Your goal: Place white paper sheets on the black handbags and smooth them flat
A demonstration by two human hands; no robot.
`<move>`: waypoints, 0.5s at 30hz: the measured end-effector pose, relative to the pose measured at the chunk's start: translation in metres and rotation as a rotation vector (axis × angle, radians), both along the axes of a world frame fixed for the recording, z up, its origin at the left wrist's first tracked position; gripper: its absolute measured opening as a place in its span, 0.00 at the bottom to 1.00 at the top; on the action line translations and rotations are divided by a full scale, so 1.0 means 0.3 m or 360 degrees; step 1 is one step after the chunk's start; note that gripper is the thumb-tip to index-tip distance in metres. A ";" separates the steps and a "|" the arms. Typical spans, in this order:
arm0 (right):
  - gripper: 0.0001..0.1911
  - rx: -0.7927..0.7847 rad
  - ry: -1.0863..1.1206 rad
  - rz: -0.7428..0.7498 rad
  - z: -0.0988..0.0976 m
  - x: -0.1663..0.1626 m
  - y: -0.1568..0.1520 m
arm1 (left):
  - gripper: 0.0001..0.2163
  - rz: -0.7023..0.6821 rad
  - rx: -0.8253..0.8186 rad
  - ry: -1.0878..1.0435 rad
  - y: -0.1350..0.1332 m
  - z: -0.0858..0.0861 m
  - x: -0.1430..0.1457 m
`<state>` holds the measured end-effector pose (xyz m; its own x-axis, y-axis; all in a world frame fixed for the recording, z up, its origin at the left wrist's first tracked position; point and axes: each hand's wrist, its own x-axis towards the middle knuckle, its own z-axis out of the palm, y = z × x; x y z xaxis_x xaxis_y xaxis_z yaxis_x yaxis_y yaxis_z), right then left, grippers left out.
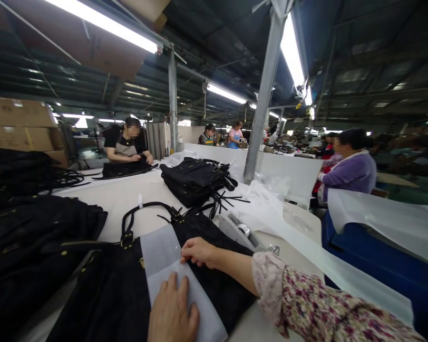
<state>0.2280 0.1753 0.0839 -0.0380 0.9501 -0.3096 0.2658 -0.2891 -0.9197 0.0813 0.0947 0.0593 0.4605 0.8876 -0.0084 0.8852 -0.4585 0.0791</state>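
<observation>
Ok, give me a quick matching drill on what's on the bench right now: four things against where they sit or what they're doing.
Things:
1. left hand
2. right hand
3. tape dispenser
4. stack of black bags

States:
A. lies further back, mid-table, straps trailing
B. pinches the upper edge of the grey wrap sheet
C. sits just right of the near black bag
D. rests flat on the wrap sheet

Pairs: 1-D, 2-B, 3-C, 4-A

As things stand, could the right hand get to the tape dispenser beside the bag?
Probably yes: the right hand rests on the bag, the tape dispenser sits just beyond it, nothing between.
</observation>
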 end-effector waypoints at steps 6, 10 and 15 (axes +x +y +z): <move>0.03 0.0076 0.0014 0.0033 -0.051 0.013 0.023 | 0.28 0.0055 0.0043 -0.0051 0.019 0.017 0.034; 0.03 0.0216 -0.0063 0.0101 -0.077 0.013 0.035 | 0.23 0.0120 0.0125 -0.0015 0.020 0.026 0.068; 0.02 0.0633 -0.0265 0.0137 -0.093 0.016 0.054 | 0.22 0.0136 0.0248 -0.0013 0.018 0.002 0.075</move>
<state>0.2329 0.1914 0.0560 -0.1025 0.9922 0.0709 0.4274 0.1083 -0.8975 0.1038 0.1002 0.0599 0.3826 0.9139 0.1357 0.9211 -0.3887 0.0204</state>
